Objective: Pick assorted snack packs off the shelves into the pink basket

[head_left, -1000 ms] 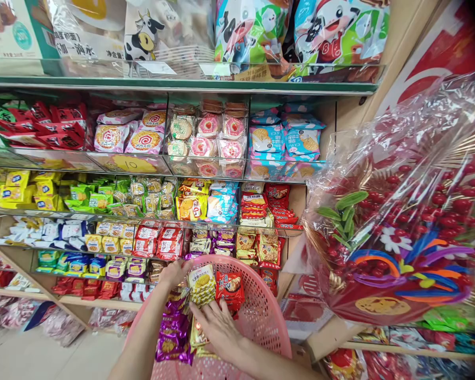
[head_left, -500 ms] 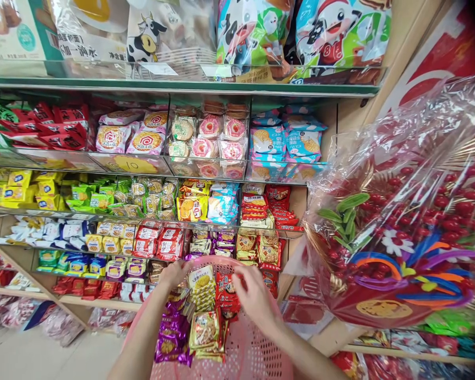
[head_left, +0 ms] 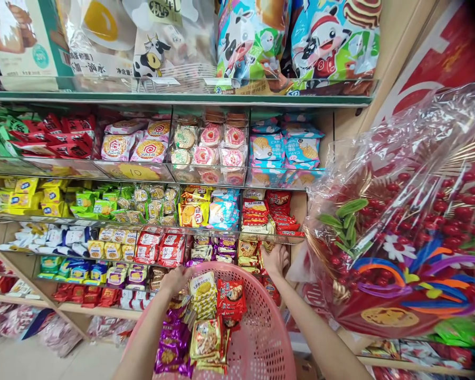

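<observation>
A pink plastic basket (head_left: 267,322) with a perforated wall stands in front of me. My left hand (head_left: 175,281) is closed on its left rim. In the basket lie purple packets (head_left: 173,343), a stack of pale yellow biscuit packets (head_left: 202,295), gold-and-red packets (head_left: 206,340) and red packets (head_left: 230,296). My right hand (head_left: 275,261) is beyond the basket's far right rim, in a low shelf compartment. Its fingers are bent around a gold-and-red biscuit packet (head_left: 268,245), their tips partly hidden. More gold-and-red packets (head_left: 247,250) sit just left of that hand.
Clear-fronted shelves (head_left: 142,169) hold rows of wrapped biscuits. Large snack bags (head_left: 245,47) stand on the green-edged top shelf (head_left: 182,99). A plastic-wrapped decoration (head_left: 404,253) with red berries bulges in at the right, close to my right forearm. Tiled floor (head_left: 98,351) shows lower left.
My right hand has moved from over the red packets in the basket, forward and right, into the shelf compartment. The red packets now lie uncovered. My left hand stays at the rim.
</observation>
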Demonstrator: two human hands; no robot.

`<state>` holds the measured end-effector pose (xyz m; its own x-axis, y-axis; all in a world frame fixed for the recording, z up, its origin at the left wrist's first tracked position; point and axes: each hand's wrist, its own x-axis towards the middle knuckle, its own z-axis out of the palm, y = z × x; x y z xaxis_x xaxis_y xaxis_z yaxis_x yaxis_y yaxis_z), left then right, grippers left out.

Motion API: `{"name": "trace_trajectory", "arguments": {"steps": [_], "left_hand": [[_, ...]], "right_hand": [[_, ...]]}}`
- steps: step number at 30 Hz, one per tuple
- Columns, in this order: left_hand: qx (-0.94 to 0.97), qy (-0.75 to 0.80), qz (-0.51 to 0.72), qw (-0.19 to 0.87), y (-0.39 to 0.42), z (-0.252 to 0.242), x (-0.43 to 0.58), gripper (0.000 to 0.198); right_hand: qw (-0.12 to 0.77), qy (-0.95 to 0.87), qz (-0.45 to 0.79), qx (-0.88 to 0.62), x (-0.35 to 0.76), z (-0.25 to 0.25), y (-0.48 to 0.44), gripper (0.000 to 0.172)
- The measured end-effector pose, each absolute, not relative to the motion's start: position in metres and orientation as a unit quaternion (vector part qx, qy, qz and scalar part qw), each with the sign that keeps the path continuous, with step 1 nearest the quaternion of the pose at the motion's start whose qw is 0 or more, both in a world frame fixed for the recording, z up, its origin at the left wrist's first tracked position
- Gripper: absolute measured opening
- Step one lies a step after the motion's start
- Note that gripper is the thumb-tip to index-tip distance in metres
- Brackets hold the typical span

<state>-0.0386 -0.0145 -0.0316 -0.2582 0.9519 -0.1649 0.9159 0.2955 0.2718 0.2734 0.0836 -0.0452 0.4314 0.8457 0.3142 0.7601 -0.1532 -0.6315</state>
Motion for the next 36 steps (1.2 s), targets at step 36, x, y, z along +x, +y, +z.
{"name": "trace_trajectory", "arguments": {"steps": [36], "left_hand": [[0.593, 0.788, 0.064, 0.15, -0.0165, -0.031, -0.038, 0.069]], "right_hand": [[0.501, -0.416, 0.083, -0.754, 0.266, -0.0477, 0.0889, 0.049]]}}
